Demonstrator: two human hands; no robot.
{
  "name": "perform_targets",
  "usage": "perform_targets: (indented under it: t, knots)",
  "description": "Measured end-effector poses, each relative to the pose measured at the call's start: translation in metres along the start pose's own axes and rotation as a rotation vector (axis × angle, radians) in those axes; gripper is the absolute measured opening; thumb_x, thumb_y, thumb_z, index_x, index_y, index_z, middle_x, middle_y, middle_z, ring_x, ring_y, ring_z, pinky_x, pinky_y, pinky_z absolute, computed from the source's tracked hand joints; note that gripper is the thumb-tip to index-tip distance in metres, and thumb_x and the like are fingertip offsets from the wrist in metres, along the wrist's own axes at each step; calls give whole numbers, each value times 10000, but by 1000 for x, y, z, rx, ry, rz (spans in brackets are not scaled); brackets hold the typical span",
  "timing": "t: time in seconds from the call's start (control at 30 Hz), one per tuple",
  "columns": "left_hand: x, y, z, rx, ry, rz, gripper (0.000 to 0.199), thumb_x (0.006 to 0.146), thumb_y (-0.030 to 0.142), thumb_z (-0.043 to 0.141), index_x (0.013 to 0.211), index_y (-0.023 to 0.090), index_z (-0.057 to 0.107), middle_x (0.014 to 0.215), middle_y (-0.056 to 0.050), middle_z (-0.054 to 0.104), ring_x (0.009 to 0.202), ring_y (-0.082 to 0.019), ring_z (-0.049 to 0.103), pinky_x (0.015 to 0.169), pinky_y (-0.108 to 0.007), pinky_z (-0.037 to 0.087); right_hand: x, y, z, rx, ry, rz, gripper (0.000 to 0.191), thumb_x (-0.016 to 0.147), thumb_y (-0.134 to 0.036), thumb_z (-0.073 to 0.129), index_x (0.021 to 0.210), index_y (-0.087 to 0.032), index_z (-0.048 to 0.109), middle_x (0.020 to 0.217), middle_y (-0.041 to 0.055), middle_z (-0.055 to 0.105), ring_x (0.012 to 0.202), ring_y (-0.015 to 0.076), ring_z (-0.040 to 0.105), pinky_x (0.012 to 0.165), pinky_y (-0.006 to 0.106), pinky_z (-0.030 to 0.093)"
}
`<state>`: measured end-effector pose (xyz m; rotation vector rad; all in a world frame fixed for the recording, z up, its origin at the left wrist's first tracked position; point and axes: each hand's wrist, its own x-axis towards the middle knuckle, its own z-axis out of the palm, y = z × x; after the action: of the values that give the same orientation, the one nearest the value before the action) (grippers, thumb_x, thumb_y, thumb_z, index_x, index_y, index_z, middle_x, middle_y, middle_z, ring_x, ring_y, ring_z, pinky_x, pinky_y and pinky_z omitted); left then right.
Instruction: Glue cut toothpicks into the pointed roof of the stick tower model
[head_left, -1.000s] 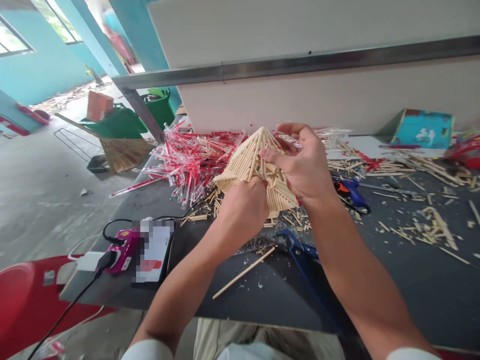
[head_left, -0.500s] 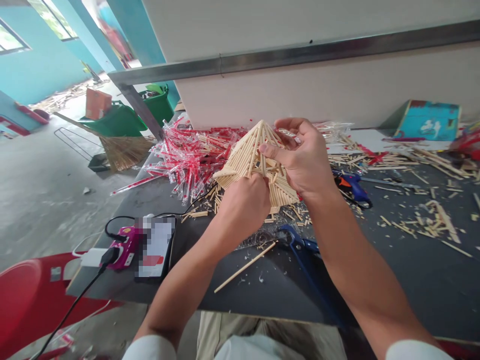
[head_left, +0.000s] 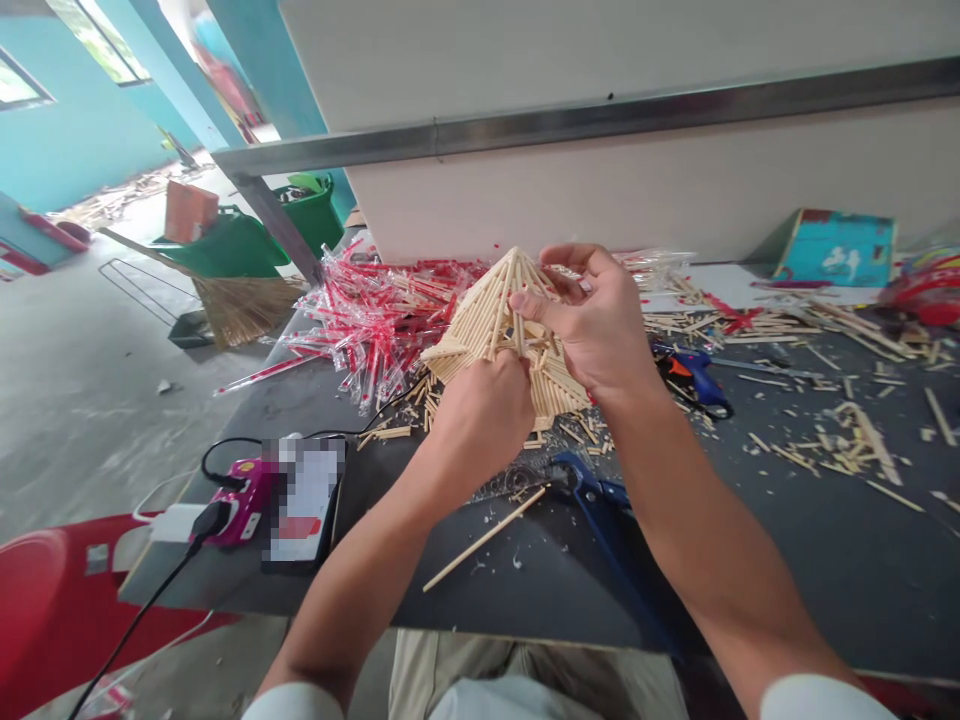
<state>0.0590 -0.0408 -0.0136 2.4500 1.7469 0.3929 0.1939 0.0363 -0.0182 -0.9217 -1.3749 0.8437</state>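
Observation:
A peaked model of thin wooden sticks (head_left: 480, 318) stands tilted above the dark table, its point upward. My left hand (head_left: 486, 408) is closed at its lower front edge, fingertips hidden against the sticks. On the model's right side, my right hand (head_left: 600, 320) grips it with thumb in front and curved fingers behind. One loose stick (head_left: 484, 540) lies near the table's front edge, beside a blue-handled tool (head_left: 592, 500). Behind my right forearm is a blue glue gun (head_left: 701, 380).
Red and clear plastic wrappers (head_left: 375, 320) are heaped behind on the left. A phone (head_left: 307, 500) and pink power adapter (head_left: 247, 500) sit at front left. Stick scraps (head_left: 862, 440) litter the dark table (head_left: 810, 590). A red chair (head_left: 52, 610) stands at lower left.
The view has shifted slightly, so most things appear a little further left and lower. Both hands keep nearly the same hold on the stick model.

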Motion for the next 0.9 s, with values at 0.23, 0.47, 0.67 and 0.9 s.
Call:
perform_targets:
  t: [0.23,0.47,0.67,0.9]
  knots:
    - [0,7,-2,-49,13,-123,347,1075,277,308,973,149,614,781,-118,724,611,-188,626,568,-350,303,0,6,-1,-14,-12,-53,359,809,-205,721,1121,-254,551,1257,69,670,1160,247,713,979,432,647]
    - [-7,23,12,-125,149,-245,292,1056,303,337,1041,158,589,791,-108,744,642,-197,659,581,-349,322,1,8,-1,-132,-15,-76,369,865,-265,721,1202,-260,571,1322,86,654,1220,265,685,1008,452,628]
    - [-7,36,24,-188,198,-353,253,1016,282,385,1092,164,596,826,-107,752,717,-219,686,621,-346,384,3,11,-1,-230,-30,-91,433,909,-426,716,1276,-242,578,1334,103,622,1237,273,670,976,389,630]
    - [1,41,32,-230,247,-425,286,1042,266,357,1042,162,624,828,-121,731,745,-232,681,661,-361,402,9,26,-2,-80,-36,-153,550,841,-587,775,1212,-234,573,1269,82,635,1209,271,678,1022,444,611]
